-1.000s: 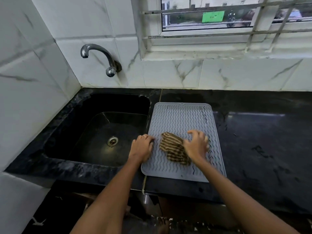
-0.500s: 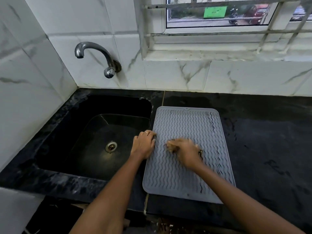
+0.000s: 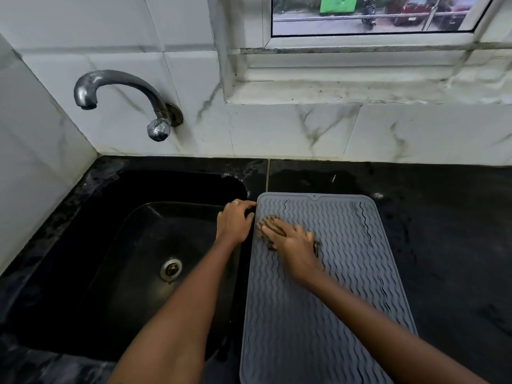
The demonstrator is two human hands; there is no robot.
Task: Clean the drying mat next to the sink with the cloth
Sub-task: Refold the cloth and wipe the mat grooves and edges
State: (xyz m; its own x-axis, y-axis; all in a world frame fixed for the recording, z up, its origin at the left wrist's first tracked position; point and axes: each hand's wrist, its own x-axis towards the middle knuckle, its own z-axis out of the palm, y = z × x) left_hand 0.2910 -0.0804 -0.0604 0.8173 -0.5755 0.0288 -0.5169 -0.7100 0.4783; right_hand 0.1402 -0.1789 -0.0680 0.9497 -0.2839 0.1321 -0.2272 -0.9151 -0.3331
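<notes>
A grey ribbed drying mat (image 3: 332,286) lies flat on the black counter just right of the sink (image 3: 133,245). My right hand (image 3: 293,245) presses flat on a brown striped cloth (image 3: 264,221) on the mat's upper left part; only the cloth's edges show around the fingers. My left hand (image 3: 234,221), with a ring on one finger, rests on the mat's left edge near its far corner, fingers curled against the rim between mat and sink.
A chrome tap (image 3: 124,98) juts from the white marble-tiled wall above the sink, whose drain (image 3: 171,268) shows in the basin. Black counter (image 3: 448,245) extends right of the mat. A window ledge (image 3: 360,90) runs along the back.
My right hand has slid the cloth from the mat's near middle toward its far left corner. My left hand has moved up along the mat's left edge. The view has shifted closer.
</notes>
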